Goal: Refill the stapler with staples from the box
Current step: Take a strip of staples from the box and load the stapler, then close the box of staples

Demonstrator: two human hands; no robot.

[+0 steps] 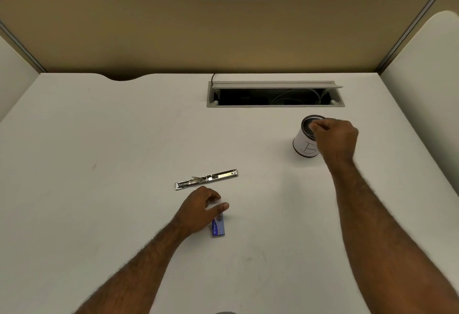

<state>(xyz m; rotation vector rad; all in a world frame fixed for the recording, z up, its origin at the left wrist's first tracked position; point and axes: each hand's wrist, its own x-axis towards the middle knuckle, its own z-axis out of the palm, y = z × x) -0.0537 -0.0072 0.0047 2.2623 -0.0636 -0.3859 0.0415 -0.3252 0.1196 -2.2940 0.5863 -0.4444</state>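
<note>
Scene: At desk 016, I reach two ways at once across the white table [99, 140], seen from my head camera.
Left hand: My left hand [198, 210] sits low and centre in the frame, fingers curled, thumb out, holding down the small blue staple box [219, 226]; the box looks closed, though I cannot tell for sure.
Right hand: My right hand [335, 137], right of centre, pinches fingertips together over the mouth of a white cup [304, 146] marked with a letter. Whether anything is pinched there I cannot tell.
Stapler: The stapler [206, 179] lies flung open flat, just above my left hand, untouched.
Risk, cup: I judge a careless pull could tip the cup.
Risk, box: One-handed, the box may slide or spill staples.
Risk, stapler: Unsteadied, it could skate away when a strip is pushed in.
Behind: An open cable hatch [275, 95] could swallow a stray strip.
</note>
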